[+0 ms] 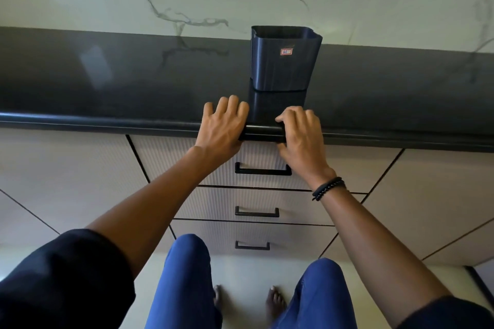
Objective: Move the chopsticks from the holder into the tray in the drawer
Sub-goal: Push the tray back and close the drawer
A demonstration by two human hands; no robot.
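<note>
Left hand (222, 128) is lying flat-fingered, right hand (299, 133) curling round the glossy black rounded counter edge (107, 121); I'm guessing both are bracing before opening the closed beige ribbed top drawer (173, 163).

A glossy dark stone countertop (107, 83) bears an upright dark blue ribbed plastic holder (283, 67). The left hand (222, 125) lies flat on its rounded front edge; the right hand (299, 132) curls over it.
</note>
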